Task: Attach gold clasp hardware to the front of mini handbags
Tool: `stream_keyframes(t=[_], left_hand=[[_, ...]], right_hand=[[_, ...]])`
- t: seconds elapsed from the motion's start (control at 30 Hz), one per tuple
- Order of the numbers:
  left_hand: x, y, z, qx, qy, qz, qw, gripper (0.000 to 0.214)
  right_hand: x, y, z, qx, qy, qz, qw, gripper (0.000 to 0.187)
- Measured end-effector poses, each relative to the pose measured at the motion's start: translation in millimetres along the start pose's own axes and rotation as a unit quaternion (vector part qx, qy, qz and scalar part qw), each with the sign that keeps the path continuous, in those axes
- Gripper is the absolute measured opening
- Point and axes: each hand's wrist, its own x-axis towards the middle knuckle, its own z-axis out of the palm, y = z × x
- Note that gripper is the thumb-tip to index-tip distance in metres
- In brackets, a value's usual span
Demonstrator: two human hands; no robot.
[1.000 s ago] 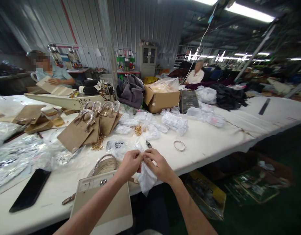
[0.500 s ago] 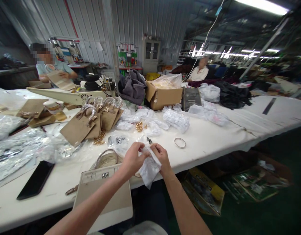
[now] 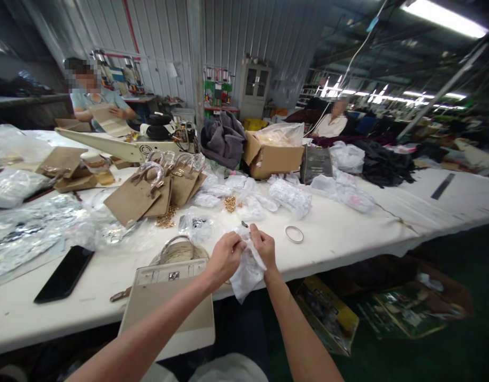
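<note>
A crumpled white plastic bag (image 3: 246, 273) hangs between my two hands over the table's front edge. My left hand (image 3: 227, 255) is closed, its fingers pinched at the bag's upper left side. On the other side my right hand (image 3: 262, 247) grips the bag, thumb pointing up. Just beyond the fingers shows the dark tip of a small tool (image 3: 244, 224); which hand touches it, if either, I cannot tell. Under my left forearm lies a beige handbag (image 3: 165, 297) with a twisted handle (image 3: 176, 241), its lower part over the edge.
Behind my hands lie gold-coloured fittings (image 3: 230, 204) and several brown handbags (image 3: 139, 196). A phone (image 3: 64, 275) is at left, a tape roll (image 3: 294, 234) at right. A cardboard box (image 3: 276, 159) stands farther back. Two people sit across the table. Boxes (image 3: 328, 313) stand below the edge.
My head view has shifted, so the scene sits slightly to the right. The left fingers have curled in closer on the bag. The bag stays between both hands.
</note>
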Motion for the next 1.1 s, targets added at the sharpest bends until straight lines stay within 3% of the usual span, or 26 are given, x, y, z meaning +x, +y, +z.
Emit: stream_keyframes(t=[0.17,0.3,0.4,0.47,0.57,0.6,0.7,0.77,0.9,1.0,1.1], left_hand=[[-4,-1,-17.8,-0.096,-0.057,-0.048,0.993,0.031],[-12,-13,-30.1,-0.144,-0.046,-0.089,0.984,0.033],[-19,-24,-42.3,-0.168,-0.034,-0.118,0.978,0.035],[-20,-26,-49.6,-0.125,-0.02,-0.083,0.988,0.029],[-19,-17,-53.4,-0.011,-0.016,0.033,0.999,0.014],[-17,-12,-52.5,0.03,-0.022,0.075,0.996,0.019],[-15,0,-44.9,0.143,-0.058,0.176,0.972,0.037],[-16,1,-38.4,0.178,-0.086,0.207,0.958,0.032],[-21,-3,-28.7,0.141,-0.086,0.226,0.96,0.007],[-23,2,-27.6,0.097,-0.079,0.224,0.966,0.017],[-24,9,-32.6,0.09,-0.129,0.211,0.965,0.026]], right_hand=[[18,14,-10,-0.036,0.072,0.03,0.996,0.071],[29,19,-8,-0.028,0.135,0.072,0.988,0.071],[30,9,-2,0.023,0.086,0.081,0.993,0.071],[27,-2,1,0.047,0.001,0.067,0.997,0.073],[18,-17,1,0.017,-0.125,-0.011,0.992,0.072],[14,-21,1,0.005,-0.142,-0.039,0.989,0.07],[6,-28,2,-0.013,-0.097,-0.07,0.993,0.068],[3,-29,3,-0.016,-0.043,-0.067,0.997,0.069],[3,-26,7,0.012,-0.008,-0.072,0.997,0.07],[6,-21,10,0.065,0.004,-0.053,0.996,0.072],[9,-16,11,0.07,-0.011,-0.049,0.996,0.075]])
